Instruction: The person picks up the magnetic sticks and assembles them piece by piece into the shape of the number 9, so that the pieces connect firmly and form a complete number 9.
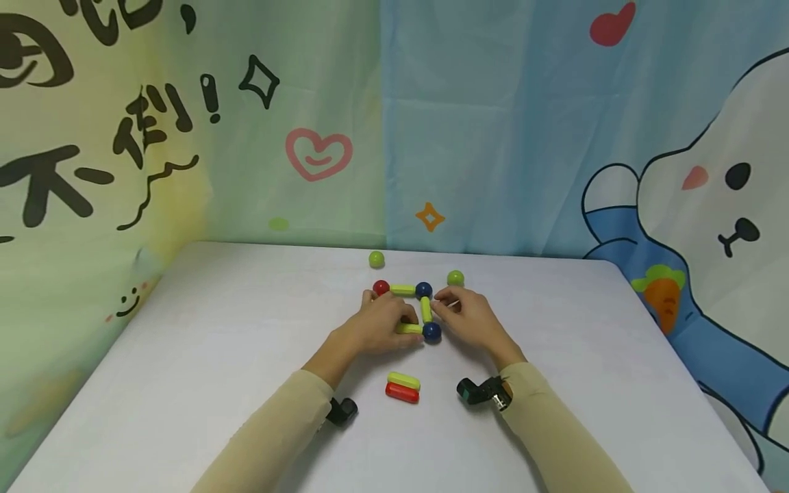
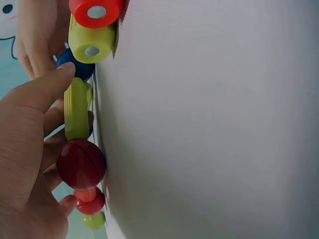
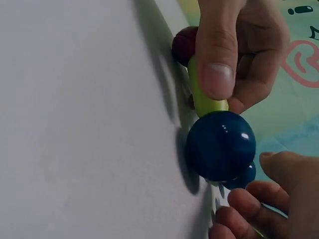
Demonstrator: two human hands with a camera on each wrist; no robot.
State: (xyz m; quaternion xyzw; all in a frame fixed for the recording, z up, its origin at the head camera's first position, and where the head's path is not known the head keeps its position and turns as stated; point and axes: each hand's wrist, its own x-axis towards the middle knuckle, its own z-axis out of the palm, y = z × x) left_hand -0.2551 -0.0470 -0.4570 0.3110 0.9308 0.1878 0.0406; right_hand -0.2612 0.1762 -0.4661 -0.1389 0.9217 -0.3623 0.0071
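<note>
Magnetic rods and balls form a joined frame on the table. My left hand [image 1: 379,323] pinches its near yellow-green rod [image 2: 76,109], thumb on one side and fingers behind. That rod runs from a dark red ball [image 2: 81,164], hidden in the head view, to the near blue ball [image 1: 432,333]. A side yellow-green rod [image 1: 426,310] leads to the far blue ball [image 1: 423,290], and another rod [image 1: 403,290] joins that to the far red ball [image 1: 381,287]. My right hand [image 1: 468,316] hovers beside the side rod, fingers loosely bent, with nothing seen between them.
One green ball [image 1: 377,259] lies near the table's back edge, another green ball [image 1: 455,278] just beyond my right hand. Closer to me, a loose yellow-green rod [image 1: 403,381] lies against a red rod [image 1: 402,392]. A printed cloth [image 1: 481,137] hangs behind the white table [image 1: 246,301].
</note>
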